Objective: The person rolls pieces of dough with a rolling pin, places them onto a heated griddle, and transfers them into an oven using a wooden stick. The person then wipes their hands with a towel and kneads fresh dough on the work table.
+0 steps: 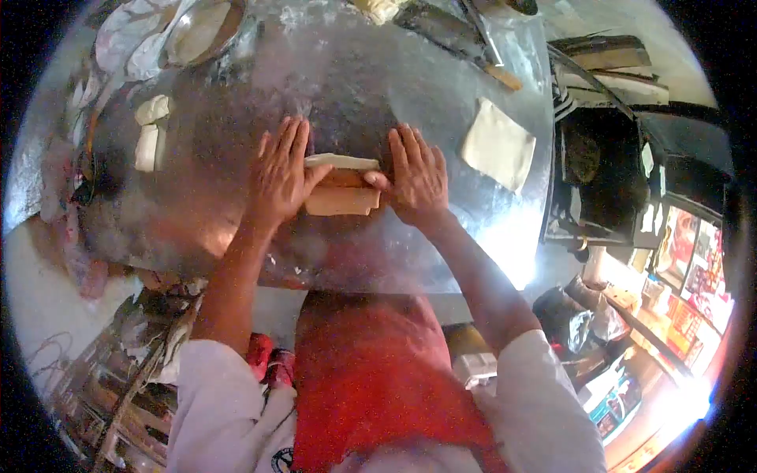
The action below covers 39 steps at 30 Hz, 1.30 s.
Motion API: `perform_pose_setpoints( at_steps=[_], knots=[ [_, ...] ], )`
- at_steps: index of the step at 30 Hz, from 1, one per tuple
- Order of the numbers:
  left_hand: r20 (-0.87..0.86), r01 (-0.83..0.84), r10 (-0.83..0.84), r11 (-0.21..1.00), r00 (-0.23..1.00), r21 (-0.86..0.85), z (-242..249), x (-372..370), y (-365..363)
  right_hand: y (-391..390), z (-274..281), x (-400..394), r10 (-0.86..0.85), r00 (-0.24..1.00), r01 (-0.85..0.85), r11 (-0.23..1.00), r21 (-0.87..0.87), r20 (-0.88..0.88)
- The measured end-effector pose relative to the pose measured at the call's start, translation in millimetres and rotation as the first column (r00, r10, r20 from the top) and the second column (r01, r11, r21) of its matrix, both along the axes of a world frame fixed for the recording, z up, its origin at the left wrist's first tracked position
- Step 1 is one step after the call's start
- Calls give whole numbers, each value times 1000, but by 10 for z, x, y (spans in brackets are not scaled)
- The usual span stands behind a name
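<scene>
A piece of pale dough (341, 206) lies on the dusty metal table (213, 134), with a wooden rolling pin (341, 179) across it. Beyond the pin, the dough's far edge shows as a pale strip. My left hand (282, 175) is at the pin's left end, fingers stretched forward and thumb over the pin. At the right end rests my right hand (413, 175), its fingers also extended and its thumb touching the pin. Both palms hide the pin's ends.
A flat dough square (499, 147) lies at the right, and two small dough pieces (147, 147) at the left. A round pan (203, 31) sits back left. Metal tools (482, 35) lie back right. Black bags (564, 315) stand beyond the table's right side.
</scene>
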<state>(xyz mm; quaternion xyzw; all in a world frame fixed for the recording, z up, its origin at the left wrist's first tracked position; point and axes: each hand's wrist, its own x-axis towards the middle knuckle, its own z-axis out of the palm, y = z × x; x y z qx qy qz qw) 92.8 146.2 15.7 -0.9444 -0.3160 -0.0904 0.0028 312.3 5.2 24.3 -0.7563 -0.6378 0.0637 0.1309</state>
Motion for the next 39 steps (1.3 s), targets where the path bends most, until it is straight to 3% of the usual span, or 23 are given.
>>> perform_pose_setpoints(
  at_steps=[2, 4, 6, 8, 9, 12, 13, 16, 17, 18, 20, 22, 25, 27, 28, 29, 32, 33, 34, 35, 37, 38, 39],
  knots=[
    [117, -31, 55, 980, 992, -196, -46, -260, -399, -335, -31, -173, 15, 999, -17, 999, 47, 42],
    [172, -4, 22, 995, 985, -101, 38, -372, -678, -677, -125, -373, -8, 993, 14, 999, 50, -116],
    [200, -1, 37, 985, 979, -174, 11, -313, -552, -514, -137, -297, -29, 986, 32, 999, 14, -162],
    [16, -22, 25, 982, 1000, -187, 71, -28, -81, 4, -183, 28, -8, 999, 13, 994, -113, 45],
    [97, -53, 86, 953, 992, -299, 14, 138, 160, 277, -130, 152, -25, 999, 26, 1000, -18, 33],
    [131, -19, 46, 980, 990, -200, -52, 80, 107, 165, -151, 101, -33, 999, 32, 999, 11, 35],
    [268, 80, -54, 993, 962, -88, -65, -95, -126, -101, -85, -53, -36, 999, 36, 998, -59, -6],
    [32, 47, -42, 979, 999, -196, 160, -493, -827, -882, -9, -477, -38, 994, 25, 991, -131, -104],
    [90, 28, -9, 975, 996, -219, 112, -455, -794, -845, -88, -412, -19, 995, 7, 993, -120, -94],
    [143, 13, 24, 968, 989, -250, 37, -392, -728, -735, -171, -320, -3, 996, -7, 993, -117, -88],
    [-24, -50, 46, 973, 999, -226, 129, -18, -235, -113, 25, -59, -5, 1000, 3, 992, -123, -19],
    [134, -54, 90, 966, 987, -253, -119, 239, 221, 348, -40, 191, -81, 995, 79, 996, -35, -64],
    [105, 27, -9, 985, 994, -168, -102, -66, -186, -118, -80, -70, -84, 996, 85, 989, -122, 17],
    [76, -5, 31, 948, 997, -319, -67, -458, -892, -787, -118, -394, -16, 1000, 18, 987, -157, 15],
    [-47, -17, 5, 968, 999, -251, 53, -597, -1179, -1085, -79, -543, -33, 996, 23, 993, -118, -84],
    [-86, -28, 3, 956, 996, -291, 149, -682, -1321, -1212, -49, -582, 3, 998, -7, 997, -71, -57],
    [-99, -31, 1, 952, 995, -304, 296, -536, -1163, -1028, -37, -407, 25, 989, -32, 998, -48, -146],
    [14, -49, 60, 918, 998, -394, 315, -436, -1003, -928, 51, -366, 22, 980, -21, 1000, 6, -199],
    [75, -87, 120, 934, 990, -347, 241, -316, -805, -928, 95, -335, 14, 980, -13, 1000, 7, -199],
    [141, -121, 171, 943, 975, -310, 109, -186, -617, -970, 126, -289, 107, 979, -100, 994, 46, -172],
    [255, -104, 272, 845, 928, -525, -481, -144, -363, -1136, 124, -195, 218, 963, -206, 975, 89, -158],
    [259, -97, 271, 840, 927, -534, -523, -137, -289, -1246, 119, -175, 213, 965, -203, 976, 77, -153],
    [147, -148, 269, 823, 952, -548, -493, -134, -207, -1346, 116, -165, 164, 970, -156, 986, 57, -179]
  ],
)
